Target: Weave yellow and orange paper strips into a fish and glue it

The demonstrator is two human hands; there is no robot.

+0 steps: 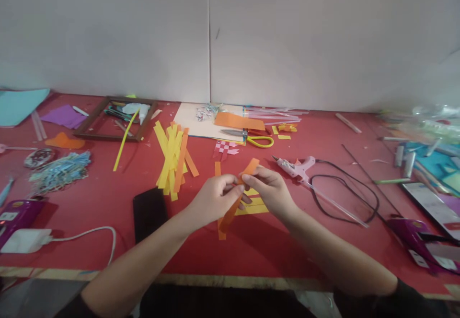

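Both hands meet over the red table, pinching one orange paper strip (232,215). My left hand (219,195) has its thumb and fingers closed on the strip's middle. My right hand (271,188) grips it nearer the upper end, fingertips close to the left thumb. The strip's lower end hangs toward me. Beneath the hands lie yellow strips (257,205) and another orange strip (222,234). To the left is a pile of yellow and orange strips (172,157). A small pink-and-white woven paper piece (225,148) lies beyond the hands.
Yellow-handled scissors (260,141) rest near white paper (187,119). A pink glue gun (296,167) with a black cord is at right. On the left are a black phone-like object (149,212), a wooden frame (91,116) and a white charger (27,240). The table's front edge (201,279) is nearest.
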